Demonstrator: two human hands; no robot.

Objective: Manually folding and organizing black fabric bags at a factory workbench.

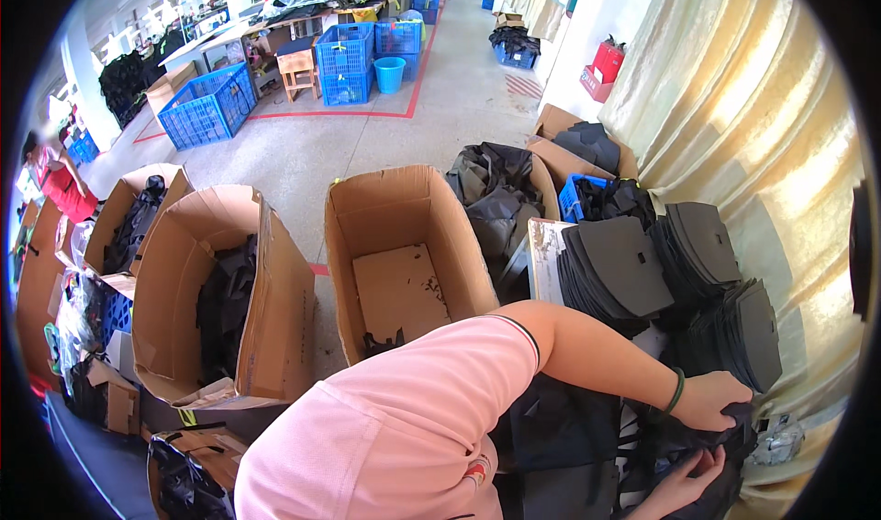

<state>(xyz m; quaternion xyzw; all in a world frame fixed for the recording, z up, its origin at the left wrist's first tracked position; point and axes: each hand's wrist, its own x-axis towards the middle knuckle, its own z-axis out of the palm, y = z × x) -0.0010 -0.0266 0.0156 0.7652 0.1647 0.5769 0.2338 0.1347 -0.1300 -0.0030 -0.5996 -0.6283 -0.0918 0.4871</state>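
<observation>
My left arm in a pink sleeve crosses the lower middle. My left hand (708, 401), with a green band at the wrist, is closed on dark fabric (674, 437) at the lower right. Just below it my right hand (684, 485) curls its fingers at the same fabric, thumb and fingers gripping a fold. The piece's full shape is hidden. Right beyond the hands stand stacks of dark grey panels (613, 265), rounded at one edge, with a small slot. More black pieces (560, 428) lie left of my hands, partly under my arm.
A tall cardboard box (404, 194) holding a few black scraps stands ahead; another box (284, 309) with black pieces is to its left. A box of dark fabric (500, 185) and a blue crate (571, 199) stand beyond the stacks. A curtain (725, 89) hangs at right. A person (60, 176) is far left.
</observation>
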